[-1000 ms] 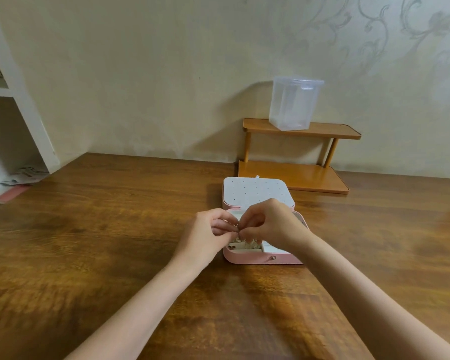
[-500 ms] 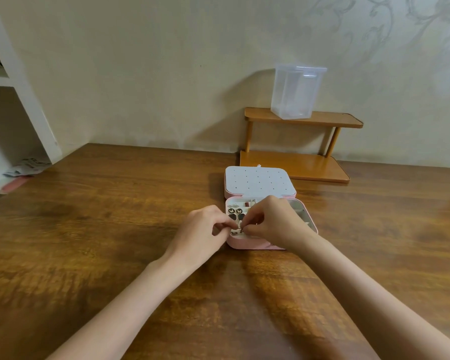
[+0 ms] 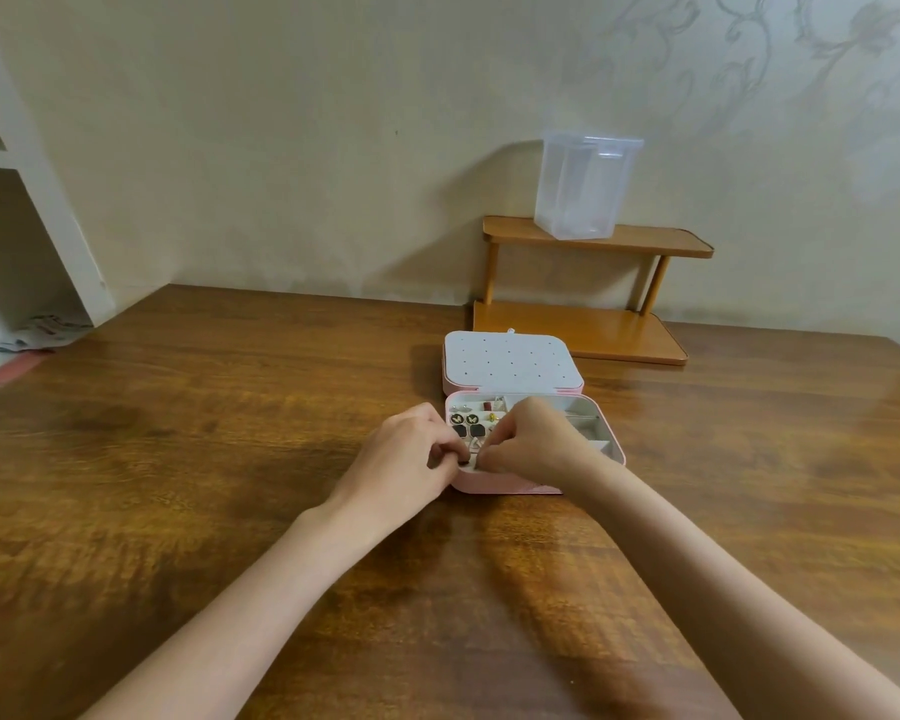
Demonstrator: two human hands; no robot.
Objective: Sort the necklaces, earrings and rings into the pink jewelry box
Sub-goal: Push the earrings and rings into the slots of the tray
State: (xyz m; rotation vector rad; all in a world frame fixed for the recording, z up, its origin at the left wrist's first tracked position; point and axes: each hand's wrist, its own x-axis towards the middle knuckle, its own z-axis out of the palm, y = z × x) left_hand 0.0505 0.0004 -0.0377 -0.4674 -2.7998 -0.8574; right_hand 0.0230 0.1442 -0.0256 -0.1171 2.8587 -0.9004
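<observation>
The pink jewelry box (image 3: 505, 484) lies open on the wooden table, its white dotted lid (image 3: 510, 363) folded back behind it. Several earrings (image 3: 470, 420) sit in the box's left half, black, gold and red ones among them. My left hand (image 3: 404, 454) and my right hand (image 3: 533, 441) meet over the box's front left corner. Both pinch a small piece of jewelry (image 3: 473, 456) between their fingertips; it is too small to tell what kind. The right-hand compartments (image 3: 591, 431) look pale and mostly bare.
A small two-tier wooden shelf (image 3: 583, 332) stands behind the box against the wall, with a clear plastic container (image 3: 583, 187) on its top tier. White shelving (image 3: 27, 210) with papers rises at the far left. The table (image 3: 204, 459) stretches wide on both sides.
The view has tilted up a little, so the box sits lower relative to my hands and more earrings show. Both hands have stayed pinched together over the box's front left corner.
</observation>
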